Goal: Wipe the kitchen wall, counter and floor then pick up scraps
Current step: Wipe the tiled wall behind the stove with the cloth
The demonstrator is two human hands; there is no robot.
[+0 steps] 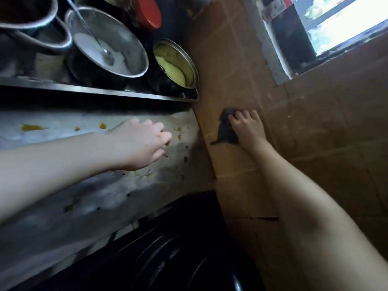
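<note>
Right hand (247,128) presses dark cloth (225,131) against wall (310,133); left hand (144,143) over counter (63,190)

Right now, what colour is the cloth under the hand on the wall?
Dark grey, nearly black: the cloth shows best in the head view, under the right hand.

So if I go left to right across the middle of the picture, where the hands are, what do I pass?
Orange smear on the counter → left hand → dark cloth → right hand pressing it → brown wall tiles.
</note>
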